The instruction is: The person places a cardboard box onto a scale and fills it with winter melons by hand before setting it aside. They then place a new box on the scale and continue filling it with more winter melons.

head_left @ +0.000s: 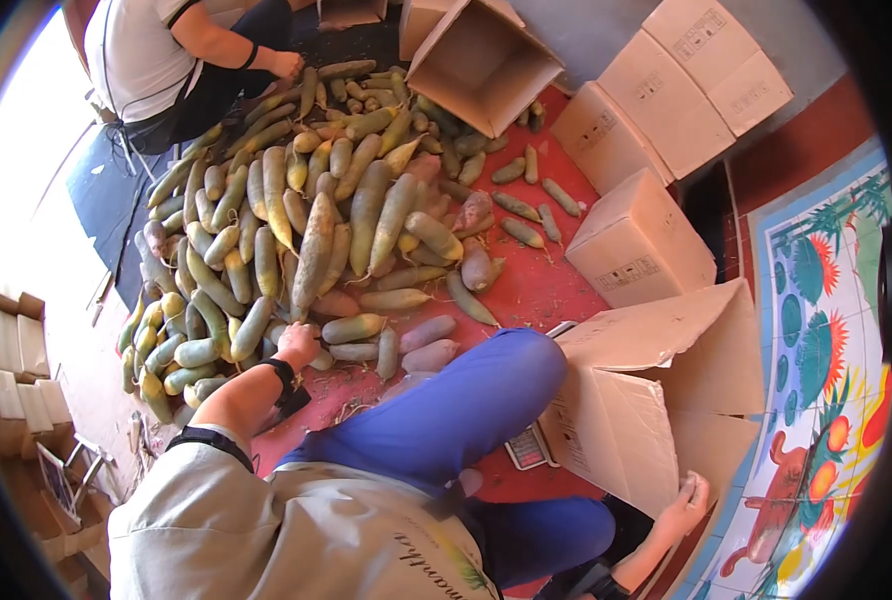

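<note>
A big heap of long green radishes (266,200) lies in front of me, some with yellowish ends and a few pinkish. My left hand (301,345) is at its near edge, fingers closed around the lower end of one long green radish (315,250) that rises above the others. At my right side an open cardboard box (606,420) tilts with its flaps spread. My right hand (686,505) grips the edge of a flap, fingers curled. Under the box a flat scale (532,449) shows partly; the box's inside is mostly hidden.
Across the heap another person (166,60) sits with a hand by the radishes. An open empty carton (484,65) stands at the back. Closed cartons (656,100) are stacked at the right, near a painted tile wall (816,400). Loose radishes lie on the red floor (526,290).
</note>
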`<state>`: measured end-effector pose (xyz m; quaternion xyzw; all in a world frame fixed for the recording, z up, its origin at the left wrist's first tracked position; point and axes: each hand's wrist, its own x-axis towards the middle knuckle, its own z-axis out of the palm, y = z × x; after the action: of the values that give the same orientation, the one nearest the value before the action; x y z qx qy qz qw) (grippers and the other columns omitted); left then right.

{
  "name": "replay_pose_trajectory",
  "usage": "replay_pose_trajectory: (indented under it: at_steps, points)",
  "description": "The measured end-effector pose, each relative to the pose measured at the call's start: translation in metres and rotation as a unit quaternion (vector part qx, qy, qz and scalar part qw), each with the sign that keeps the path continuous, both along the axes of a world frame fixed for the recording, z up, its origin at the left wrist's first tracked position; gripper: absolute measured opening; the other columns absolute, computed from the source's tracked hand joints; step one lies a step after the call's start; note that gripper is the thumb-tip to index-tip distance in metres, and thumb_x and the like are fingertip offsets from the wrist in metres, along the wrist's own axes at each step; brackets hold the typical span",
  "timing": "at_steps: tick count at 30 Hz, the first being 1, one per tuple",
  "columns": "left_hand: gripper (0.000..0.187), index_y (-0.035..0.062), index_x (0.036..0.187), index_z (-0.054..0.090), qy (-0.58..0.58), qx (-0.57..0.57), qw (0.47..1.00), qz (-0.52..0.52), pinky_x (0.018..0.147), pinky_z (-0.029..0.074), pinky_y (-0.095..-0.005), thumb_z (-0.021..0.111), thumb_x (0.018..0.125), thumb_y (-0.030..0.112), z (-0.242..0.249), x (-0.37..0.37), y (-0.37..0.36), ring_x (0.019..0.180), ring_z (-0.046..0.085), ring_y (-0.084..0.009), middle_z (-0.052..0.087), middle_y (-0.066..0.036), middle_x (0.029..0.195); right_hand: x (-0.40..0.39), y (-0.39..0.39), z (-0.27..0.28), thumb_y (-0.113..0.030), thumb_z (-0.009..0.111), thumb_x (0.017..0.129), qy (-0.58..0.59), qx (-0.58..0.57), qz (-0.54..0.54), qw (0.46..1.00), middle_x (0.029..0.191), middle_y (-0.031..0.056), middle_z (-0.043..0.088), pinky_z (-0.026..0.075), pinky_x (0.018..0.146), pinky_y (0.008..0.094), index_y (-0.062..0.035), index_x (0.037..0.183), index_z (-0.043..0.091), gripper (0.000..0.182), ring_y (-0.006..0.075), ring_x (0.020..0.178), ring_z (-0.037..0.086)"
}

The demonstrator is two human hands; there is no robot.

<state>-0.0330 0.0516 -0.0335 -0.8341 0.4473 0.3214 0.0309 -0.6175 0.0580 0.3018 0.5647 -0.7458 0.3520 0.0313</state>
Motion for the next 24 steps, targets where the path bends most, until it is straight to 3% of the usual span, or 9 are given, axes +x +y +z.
replay_pose_trajectory:
  at_steps: [4,8,12,13,16,18,20,22,24]
  points:
    - [0.032,0.0055,0.100,0.061,-0.114,-0.057,0.989,0.076,0.092,0.037,-0.0417,0.058,0.071,0.019,0.034,0.006,0.005,0.115,0.041,-0.0302,0.049,-0.014,0.117,0.008,-0.002,0.000,-0.012,0.048,0.089,0.011,-0.023,-0.039,0.999,0.077,0.0058,0.055,0.043,0.066,0.0277,0.0022,0.092,0.057,0.017,0.0148,0.070,0.051]
    - [0.055,0.0054,0.119,0.046,-0.198,-0.136,0.959,0.149,0.099,0.030,-0.0425,0.062,0.067,0.016,0.014,0.042,0.015,0.120,0.035,-0.0314,0.041,-0.014,0.127,0.017,-0.001,0.000,-0.017,0.044,0.091,0.065,-0.032,-0.063,0.995,0.076,0.0069,0.054,0.042,0.064,0.0291,0.0021,0.093,0.057,0.022,0.0164,0.068,0.050]
    - [0.086,0.0079,0.140,0.018,-0.014,0.003,0.958,0.285,0.108,0.022,-0.0380,0.064,0.070,0.029,0.041,0.063,0.022,0.132,0.024,-0.0295,0.034,-0.013,0.137,0.020,-0.001,-0.001,-0.017,0.043,0.091,0.092,-0.047,-0.068,0.992,0.073,0.0072,0.053,0.041,0.063,0.0296,0.0018,0.094,0.057,0.024,0.0172,0.067,0.050]
    - [0.089,0.0095,0.142,0.013,-0.011,0.025,0.967,0.253,0.107,0.022,-0.0378,0.063,0.072,0.032,-0.011,0.091,0.031,0.130,0.028,-0.0285,0.035,-0.014,0.136,0.020,-0.001,-0.001,-0.016,0.043,0.091,0.083,-0.041,-0.073,0.993,0.072,0.0071,0.052,0.041,0.063,0.0298,0.0016,0.094,0.057,0.023,0.0172,0.066,0.050]
    - [0.068,0.0118,0.129,0.040,-0.057,0.038,0.974,0.218,0.100,0.035,-0.0376,0.067,0.070,0.031,0.045,0.068,0.031,0.123,0.038,-0.0301,0.042,-0.018,0.129,0.016,0.002,-0.002,-0.017,0.043,0.091,0.069,-0.017,-0.081,0.994,0.076,0.0082,0.055,0.043,0.066,0.0304,0.0006,0.094,0.057,0.023,0.0186,0.071,0.053]
    - [0.059,0.0087,0.114,0.051,-0.049,0.033,0.988,0.144,0.090,0.044,-0.0382,0.073,0.062,0.027,-0.039,0.102,0.057,0.110,0.050,-0.0313,0.051,-0.017,0.115,0.012,0.003,-0.003,-0.019,0.042,0.092,0.066,0.000,-0.083,0.994,0.082,0.0095,0.058,0.044,0.070,0.0309,-0.0001,0.095,0.057,0.024,0.0200,0.075,0.056]
    - [0.062,0.0060,0.114,0.049,-0.126,-0.015,0.991,0.046,0.089,0.045,-0.0386,0.073,0.061,0.028,-0.067,0.096,0.070,0.108,0.052,-0.0305,0.053,-0.019,0.113,0.014,-0.001,-0.007,-0.014,0.043,0.090,0.098,-0.042,-0.068,0.992,0.070,0.0068,0.052,0.042,0.060,0.0299,0.0007,0.092,0.057,0.020,0.0167,0.064,0.050]
    - [0.064,0.0023,0.114,0.047,-0.017,-0.046,0.989,0.140,0.083,0.047,-0.0382,0.073,0.060,0.027,-0.020,0.070,0.067,0.097,0.058,-0.0313,0.060,-0.021,0.100,0.013,0.000,-0.008,-0.013,0.043,0.090,0.082,-0.041,-0.063,0.994,0.070,0.0068,0.053,0.042,0.060,0.0297,0.0006,0.092,0.057,0.019,0.0165,0.065,0.051]
    - [0.066,0.0025,0.114,0.047,-0.039,-0.068,0.994,0.073,0.082,0.048,-0.0381,0.073,0.059,0.028,-0.071,0.081,0.074,0.094,0.059,-0.0321,0.061,-0.020,0.098,0.012,0.000,-0.007,-0.012,0.043,0.090,0.069,-0.039,-0.055,0.995,0.071,0.0067,0.053,0.043,0.060,0.0295,0.0006,0.092,0.057,0.019,0.0164,0.066,0.052]
